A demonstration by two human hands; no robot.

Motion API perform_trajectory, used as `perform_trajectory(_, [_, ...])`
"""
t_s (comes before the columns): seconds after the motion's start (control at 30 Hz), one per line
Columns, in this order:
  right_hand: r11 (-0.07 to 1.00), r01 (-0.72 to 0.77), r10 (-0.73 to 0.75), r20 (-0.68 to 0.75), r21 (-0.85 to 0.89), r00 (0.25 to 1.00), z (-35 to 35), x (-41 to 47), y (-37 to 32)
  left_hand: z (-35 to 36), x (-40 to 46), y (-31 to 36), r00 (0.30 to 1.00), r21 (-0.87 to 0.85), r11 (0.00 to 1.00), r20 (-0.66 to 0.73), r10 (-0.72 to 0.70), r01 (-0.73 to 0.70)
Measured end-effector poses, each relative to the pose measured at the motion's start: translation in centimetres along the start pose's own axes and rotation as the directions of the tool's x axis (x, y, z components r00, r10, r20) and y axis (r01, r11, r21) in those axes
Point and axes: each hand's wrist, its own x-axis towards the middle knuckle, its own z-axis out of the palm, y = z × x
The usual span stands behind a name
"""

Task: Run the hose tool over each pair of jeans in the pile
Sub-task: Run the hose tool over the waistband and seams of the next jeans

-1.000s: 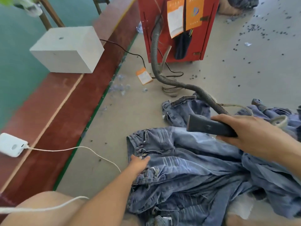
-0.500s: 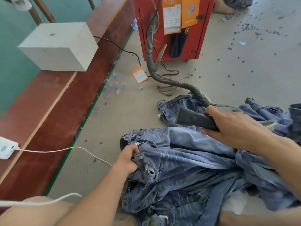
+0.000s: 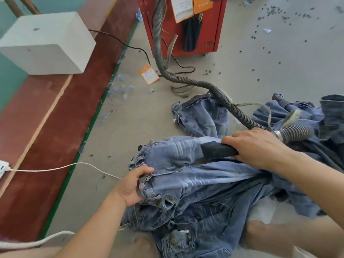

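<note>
A pile of light blue jeans [image 3: 214, 192] lies on the concrete floor in front of me. My left hand [image 3: 133, 185] grips the waistband of the top pair beside its metal button. My right hand [image 3: 255, 146] holds the dark hose tool [image 3: 214, 150], whose flat nozzle presses down on the upper leg of that pair. A grey ribbed hose [image 3: 186, 79] runs from the tool back to a red machine [image 3: 182, 25]. Another pair of jeans [image 3: 201, 116] lies farther back under the hose.
A white block [image 3: 46, 43] sits on a red-brown ledge [image 3: 46, 127] at the left. A white cable [image 3: 65, 166] crosses the floor from a white plug at the left edge. An orange tag [image 3: 149, 73] and dark scraps lie on the floor.
My right hand has lowered the nozzle onto the top pair of jeans. My left hand has taken hold of the waistband and pulled it toward me.
</note>
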Motion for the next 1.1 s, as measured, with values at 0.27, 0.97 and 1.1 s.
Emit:
perform_trajectory(0.27, [0.998, 0.028, -0.029, -0.031, -0.053, 0.999, 2.2, 2.0, -1.8, -0.6, -0.5, 0.4, 0.98, -0.057, 0.992, 0.162, 0.119, -0.111])
perform_trajectory(0.97, [0.971, 0.074, -0.057, -0.079, 0.226, 0.995, -2.6, 1.8, -5.7, 3.4, -4.5, 1.9, 0.963, 0.015, 0.972, 0.142, 0.228, -0.232])
perform_trajectory(1.1, [0.87, 0.137, -0.072, -0.152, 0.474, 0.986, -5.1, 1.2, -7.3, 4.2, -6.4, 3.0, 0.954, 0.196, 0.951, 0.229, 0.192, -0.238])
